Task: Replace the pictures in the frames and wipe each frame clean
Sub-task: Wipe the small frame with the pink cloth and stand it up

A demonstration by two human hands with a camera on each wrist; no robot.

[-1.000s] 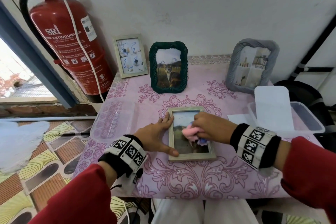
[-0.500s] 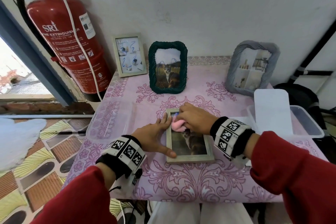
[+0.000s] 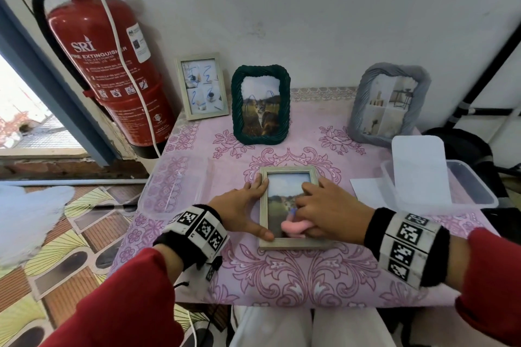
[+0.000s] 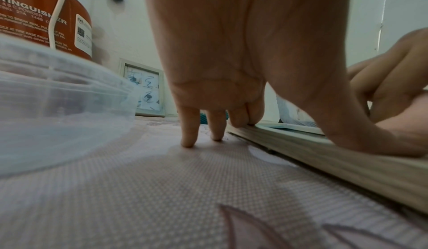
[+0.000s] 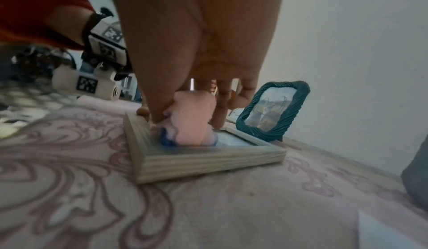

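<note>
A light wooden frame [image 3: 287, 169] with a cat picture lies flat on the pink tablecloth [image 3: 282, 276]. My left hand [image 3: 248, 205] presses on its left rail, thumb at the near corner and forefinger at the far corner. In the left wrist view two fingers [image 4: 190, 128] stand on the cloth beside the frame [image 4: 324, 159]. My right hand [image 3: 327, 208] holds a wadded pink cloth [image 3: 294, 227] against the lower part of the glass. The right wrist view shows the cloth [image 5: 192, 121] pressed onto the frame [image 5: 208, 163].
Three frames stand at the back: a small pale one [image 3: 201, 86], a green rope one [image 3: 260, 104] and a grey one [image 3: 389, 104]. A clear tub [image 3: 473, 186] with a lid [image 3: 417, 166] sits right, another clear tub [image 3: 174, 186] left. A fire extinguisher [image 3: 104, 65] stands far left.
My right hand has slid the pink cloth from the top of the glass down to its lower part. My left hand has kept its hold on the frame's left edge.
</note>
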